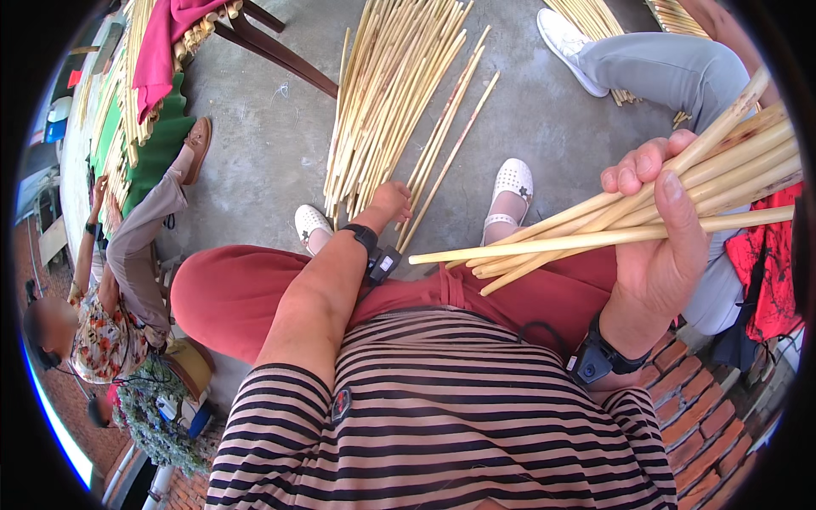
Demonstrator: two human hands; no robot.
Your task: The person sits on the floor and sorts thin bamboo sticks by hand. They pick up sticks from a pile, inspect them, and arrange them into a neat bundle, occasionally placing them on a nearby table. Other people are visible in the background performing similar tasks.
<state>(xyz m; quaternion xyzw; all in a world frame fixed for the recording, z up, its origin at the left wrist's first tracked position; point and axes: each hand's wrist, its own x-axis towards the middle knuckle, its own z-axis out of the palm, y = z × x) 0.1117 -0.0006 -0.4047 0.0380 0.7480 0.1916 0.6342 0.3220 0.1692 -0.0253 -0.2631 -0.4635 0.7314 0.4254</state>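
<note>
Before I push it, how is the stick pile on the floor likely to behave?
The pile will probably spread rather than move as one: no tie shows, and a few sticks lie apart at its right. They look slim and roundish, so may roll on the grey floor. They're likely stiff too: the handful in the right hand juts out without visible sag.

The floor (pixel 255 144) is grey, mottled concrete. On it lies a broad pile of pale sticks (pixel 391 85), mostly lengthwise and side by side, with a few loose sticks (pixel 457 153) spread just to its right. More sticks (pixel 586 17) lie farther right, near a white sneaker (pixel 563 42). White perforated shoes (pixel 512 189) rest nearer.
</note>
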